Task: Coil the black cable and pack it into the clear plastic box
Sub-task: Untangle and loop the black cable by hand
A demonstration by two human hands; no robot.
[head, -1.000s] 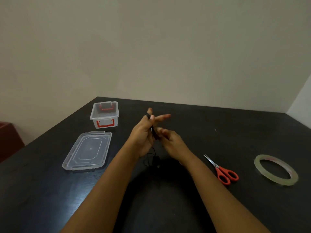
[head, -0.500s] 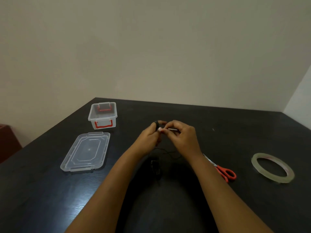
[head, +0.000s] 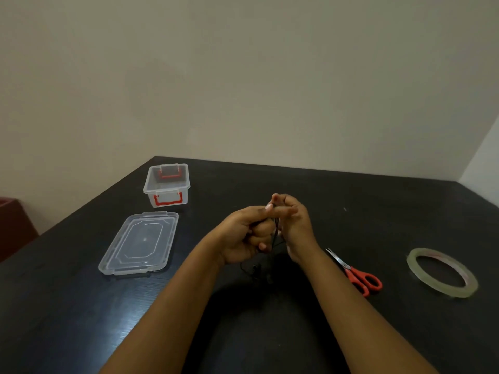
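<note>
At frame centre, the left hand (head: 247, 236) is closed around the thin black cable (head: 275, 233), the right hand (head: 295, 224) pinching it; its tail hangs down to the dark bench (head: 351, 201). The open clear plastic box (head: 167, 186) sits upper left, nearer the left hand.

both forearms are bare from the bottom edge of the view up to the wrists; no sleeve, cuff, watch, band or glove shows on either. the left hand (head: 244, 236) and the right hand (head: 295, 225) are bare too, with no rings visible. a pale, short-cut fingernail shows on a left fingertip (head: 269, 207) at about 1 o'clock from that hand's middle. the forearms are slim and smooth, widening toward the bottom edge. the right hand's fingers (head: 286, 203) are slightly motion-blurred, so finer detail there cannot be made out.
</note>
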